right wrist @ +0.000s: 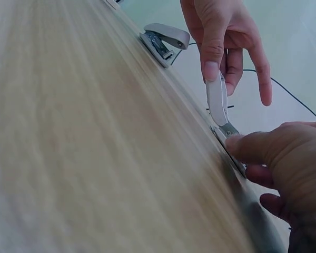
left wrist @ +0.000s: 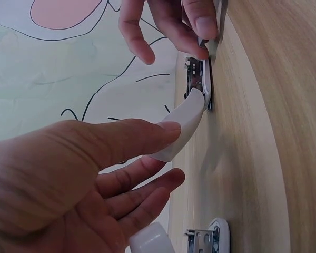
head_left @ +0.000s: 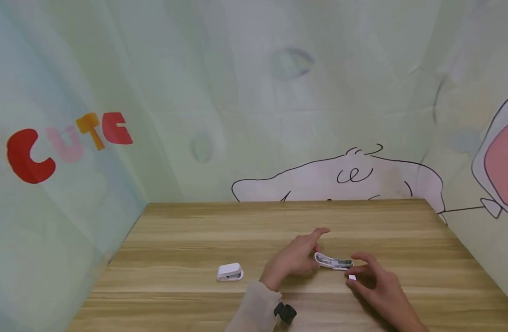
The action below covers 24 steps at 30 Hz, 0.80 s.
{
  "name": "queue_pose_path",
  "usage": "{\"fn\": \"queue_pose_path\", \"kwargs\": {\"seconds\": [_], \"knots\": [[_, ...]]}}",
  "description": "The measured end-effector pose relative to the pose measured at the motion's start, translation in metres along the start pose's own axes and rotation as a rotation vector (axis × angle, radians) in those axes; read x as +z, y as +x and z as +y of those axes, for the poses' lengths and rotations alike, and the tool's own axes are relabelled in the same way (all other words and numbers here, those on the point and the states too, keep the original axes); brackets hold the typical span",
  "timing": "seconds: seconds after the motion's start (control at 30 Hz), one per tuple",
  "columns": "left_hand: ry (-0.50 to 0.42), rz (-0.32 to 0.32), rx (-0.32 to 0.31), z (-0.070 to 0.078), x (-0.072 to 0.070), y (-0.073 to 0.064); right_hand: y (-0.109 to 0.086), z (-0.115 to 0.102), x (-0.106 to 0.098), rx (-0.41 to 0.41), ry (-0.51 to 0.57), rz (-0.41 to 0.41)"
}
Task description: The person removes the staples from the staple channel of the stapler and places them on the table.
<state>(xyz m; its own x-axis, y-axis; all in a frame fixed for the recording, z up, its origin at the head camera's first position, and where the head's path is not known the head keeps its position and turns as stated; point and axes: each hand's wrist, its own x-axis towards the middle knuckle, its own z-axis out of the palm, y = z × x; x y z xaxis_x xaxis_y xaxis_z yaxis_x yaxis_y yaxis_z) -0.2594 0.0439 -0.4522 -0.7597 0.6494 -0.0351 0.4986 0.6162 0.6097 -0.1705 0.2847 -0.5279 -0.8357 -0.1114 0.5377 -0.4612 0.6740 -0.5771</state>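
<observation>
A white stapler (head_left: 333, 262) lies on the table with its top swung up, so the metal magazine (left wrist: 195, 74) shows. My left hand (head_left: 293, 258) pinches the raised white cover (left wrist: 183, 126) between thumb and fingers, the other fingers held apart from it. At the stapler's far end, my right hand (head_left: 380, 286) holds a small light-coloured strip (head_left: 352, 277) between thumb and fingertips. The strip is too small to tell its kind. In the right wrist view, the right thumb (right wrist: 247, 147) partly hides the magazine.
A second white stapler (head_left: 230, 272) stands on the wooden table (head_left: 175, 240), left of the left hand. A printed cloth (head_left: 187, 92) hangs behind the table and along its sides. A black strap (head_left: 284, 313) is at the left sleeve.
</observation>
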Motion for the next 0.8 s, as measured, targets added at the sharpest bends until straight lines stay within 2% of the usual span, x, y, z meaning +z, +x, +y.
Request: {"fn": "queue_pose_path", "kwargs": {"seconds": [0.17,0.53,0.8], "knots": [[0.003,0.007,0.001,-0.0004,-0.0011,-0.0003,0.0009,0.0022,0.0030,-0.037,-0.012,-0.005],[0.010,0.008,0.004,-0.0002,-0.0014,-0.0015,0.0010,0.0012,0.0024,-0.022,-0.025,0.006],[-0.004,0.006,-0.018,0.0023,-0.0008,-0.0016,0.0006,0.0009,0.0017,0.041,-0.066,0.072]]}}
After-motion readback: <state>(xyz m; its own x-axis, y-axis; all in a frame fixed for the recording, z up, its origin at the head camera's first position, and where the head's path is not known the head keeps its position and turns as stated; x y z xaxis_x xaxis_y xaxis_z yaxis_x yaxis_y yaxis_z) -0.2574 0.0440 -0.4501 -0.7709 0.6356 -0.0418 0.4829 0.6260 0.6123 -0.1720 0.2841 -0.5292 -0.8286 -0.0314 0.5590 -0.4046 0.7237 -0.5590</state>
